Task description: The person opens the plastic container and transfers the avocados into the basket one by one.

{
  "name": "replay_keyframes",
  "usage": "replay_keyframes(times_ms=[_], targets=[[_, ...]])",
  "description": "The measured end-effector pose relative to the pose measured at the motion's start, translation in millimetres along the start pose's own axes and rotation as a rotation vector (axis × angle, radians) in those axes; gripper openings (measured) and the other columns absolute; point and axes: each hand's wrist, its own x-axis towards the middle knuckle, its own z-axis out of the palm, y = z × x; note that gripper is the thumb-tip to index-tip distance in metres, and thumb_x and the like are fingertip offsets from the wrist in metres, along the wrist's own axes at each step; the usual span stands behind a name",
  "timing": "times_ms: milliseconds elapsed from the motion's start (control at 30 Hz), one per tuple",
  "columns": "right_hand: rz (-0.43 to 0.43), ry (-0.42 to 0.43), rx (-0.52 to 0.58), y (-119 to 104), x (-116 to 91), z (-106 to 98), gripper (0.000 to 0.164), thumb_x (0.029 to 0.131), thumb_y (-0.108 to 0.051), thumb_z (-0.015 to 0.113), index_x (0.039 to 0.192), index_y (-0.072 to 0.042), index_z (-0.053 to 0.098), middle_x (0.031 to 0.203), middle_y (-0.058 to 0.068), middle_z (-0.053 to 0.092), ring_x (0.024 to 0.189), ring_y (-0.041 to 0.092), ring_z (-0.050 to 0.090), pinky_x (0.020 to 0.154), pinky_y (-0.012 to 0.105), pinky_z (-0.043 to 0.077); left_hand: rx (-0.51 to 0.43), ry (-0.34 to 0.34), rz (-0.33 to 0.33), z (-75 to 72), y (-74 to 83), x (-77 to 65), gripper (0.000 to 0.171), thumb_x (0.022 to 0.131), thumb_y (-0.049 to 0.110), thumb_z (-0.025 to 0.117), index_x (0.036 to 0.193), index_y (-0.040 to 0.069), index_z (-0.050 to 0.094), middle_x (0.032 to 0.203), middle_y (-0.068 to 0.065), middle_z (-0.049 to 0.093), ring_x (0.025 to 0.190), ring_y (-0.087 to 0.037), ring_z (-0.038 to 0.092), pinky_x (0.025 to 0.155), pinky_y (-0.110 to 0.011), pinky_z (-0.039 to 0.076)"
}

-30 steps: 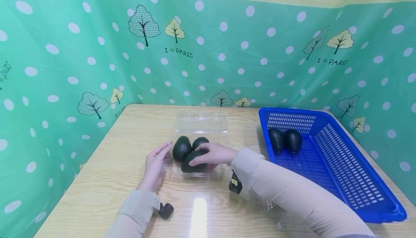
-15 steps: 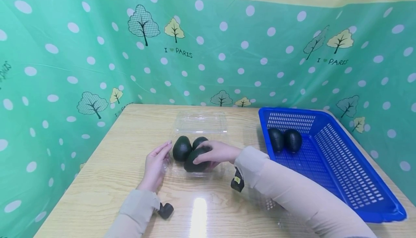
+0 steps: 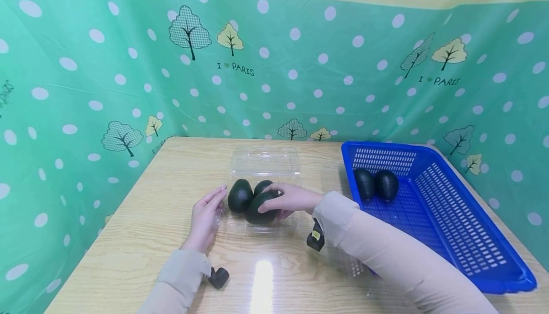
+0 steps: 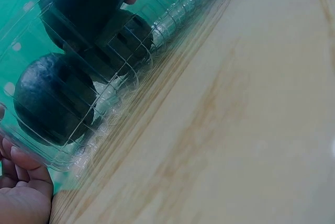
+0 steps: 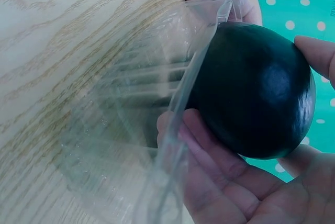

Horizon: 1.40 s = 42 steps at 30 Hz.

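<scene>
My right hand grips a dark avocado, fingers and thumb around it, over the front right of a clear plastic clamshell box. In the right wrist view this avocado sits tilted above the box wall, the fingers partly behind the plastic. Two more avocados lie in the box: one at left, one at back, partly hidden by my hand. My left hand holds the box's left edge; in the left wrist view its fingers curl against that side.
The box's clear lid lies folded back behind it. A blue plastic basket stands at the right with two avocados in its far left corner. A polka-dot curtain hangs behind the wooden table.
My right hand has shifted slightly right and back with the avocado, which has turned more upright. The left hand stays at the box edge.
</scene>
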Motion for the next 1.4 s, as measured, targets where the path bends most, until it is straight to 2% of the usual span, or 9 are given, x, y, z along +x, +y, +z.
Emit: replay_keyframes(times_ms=[633,867,1167,1400], targets=[[-0.012,0.006,-0.01,1.5,-4.5,-6.9,0.057,0.082,-0.034,0.073,0.133,-0.016,0.057,0.113,0.01,0.066,0.083,0.031,0.069,0.081,0.041,0.06,-0.002,0.006,0.006,1.4,-0.9,0.5,0.045,0.092,0.021,0.07,0.133,0.005,0.058,0.117,0.01,0.061,0.079,-0.001,0.054,0.073,-0.012,0.047],[-0.018,0.009,-0.007,3.7,-5.9,-8.8,0.056,0.083,-0.035,0.072,0.133,-0.017,0.056,0.115,0.01,0.066,0.086,0.033,0.07,0.082,0.042,0.059,0.005,0.009,0.004,1.0,-1.9,1.0,0.045,0.092,0.021,0.069,0.133,0.005,0.058,0.117,0.012,0.063,0.081,-0.001,0.054,0.076,-0.013,0.048],[-0.036,0.017,0.065,3.6,-8.3,-13.2,0.055,0.084,-0.03,0.073,0.134,-0.014,0.055,0.113,0.015,0.067,0.086,0.037,0.071,0.082,0.046,0.06,-0.016,0.007,0.001,1.1,-0.9,0.8,0.046,0.091,0.021,0.071,0.133,0.005,0.057,0.113,0.01,0.063,0.079,-0.001,0.054,0.072,-0.013,0.047],[-0.05,0.011,0.078,2.3,-12.7,-20.1,0.058,0.086,-0.031,0.07,0.138,-0.013,0.053,0.118,0.017,0.066,0.089,0.036,0.07,0.084,0.046,0.059,-0.017,0.006,-0.002,1.4,-1.2,1.2,0.046,0.091,0.021,0.071,0.133,0.005,0.058,0.112,0.011,0.063,0.079,-0.001,0.054,0.072,-0.012,0.047]])
